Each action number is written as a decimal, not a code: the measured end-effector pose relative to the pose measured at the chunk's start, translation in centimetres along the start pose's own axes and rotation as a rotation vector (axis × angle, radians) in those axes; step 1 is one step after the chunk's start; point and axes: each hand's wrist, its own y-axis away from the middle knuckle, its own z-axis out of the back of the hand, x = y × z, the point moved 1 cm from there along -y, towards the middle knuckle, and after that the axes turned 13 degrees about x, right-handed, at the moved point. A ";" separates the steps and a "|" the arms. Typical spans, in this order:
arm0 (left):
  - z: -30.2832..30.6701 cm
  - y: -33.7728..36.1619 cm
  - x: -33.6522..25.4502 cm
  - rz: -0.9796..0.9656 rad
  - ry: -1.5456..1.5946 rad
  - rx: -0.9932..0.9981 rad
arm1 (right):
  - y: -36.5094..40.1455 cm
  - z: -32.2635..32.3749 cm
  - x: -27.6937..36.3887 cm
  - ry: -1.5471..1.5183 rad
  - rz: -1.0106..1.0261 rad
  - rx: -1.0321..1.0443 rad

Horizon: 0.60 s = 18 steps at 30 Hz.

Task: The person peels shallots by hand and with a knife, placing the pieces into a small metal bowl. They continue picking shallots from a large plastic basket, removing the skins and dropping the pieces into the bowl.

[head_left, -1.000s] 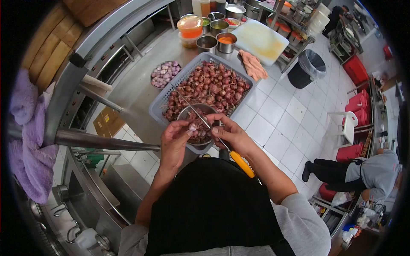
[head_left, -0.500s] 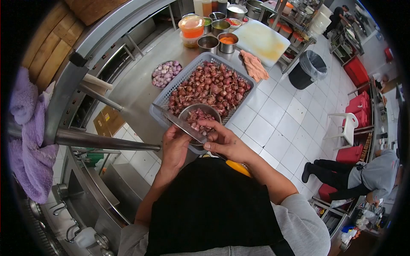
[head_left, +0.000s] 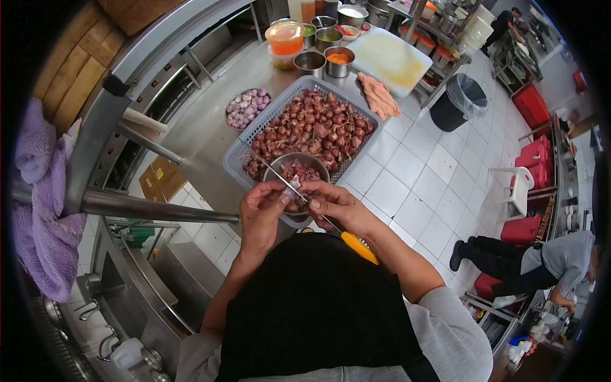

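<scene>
Gripping a paring knife (head_left: 278,175), the right hand (head_left: 342,209) had its fingers closed around the tool, the yellow handle (head_left: 358,247) projecting back toward the person's black apron (head_left: 312,305). The blade ran up and to the left, across the left hand (head_left: 259,213). The fingers of the left hand were pinched shut on a small shallot (head_left: 290,190), which met the blade between the two hands, over the near edge of the counter (head_left: 203,127). Directly beneath and beyond the shallot sat a steel bowl (head_left: 298,155) holding reddish skins and trimmings. This bowl rested in the near corner of a grey plastic basket (head_left: 304,81), which was filled with unpeeled shallots (head_left: 315,124). To the left of the basket stood a smaller bowl of peeled shallots (head_left: 247,108). A peach-coloured cloth (head_left: 379,95) lay just beyond the basket's far right corner, beside a white cutting board (head_left: 389,60). Further back were two steel pots (head_left: 310,62), one containing orange paste, and an orange-lidded plastic tub (head_left: 284,37). A purple towel (head_left: 41,191) hung over a rail at far left. On the tiled floor to the right stood a black bin (head_left: 455,105) and a white plastic chair (head_left: 519,184); another person (head_left: 541,261) bent over near the lower right edge.
</scene>
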 end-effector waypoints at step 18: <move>0.2 0.2 -0.3 -0.010 0.051 0.013 | 0.3 0.1 0.2 -0.299 -0.016 0.136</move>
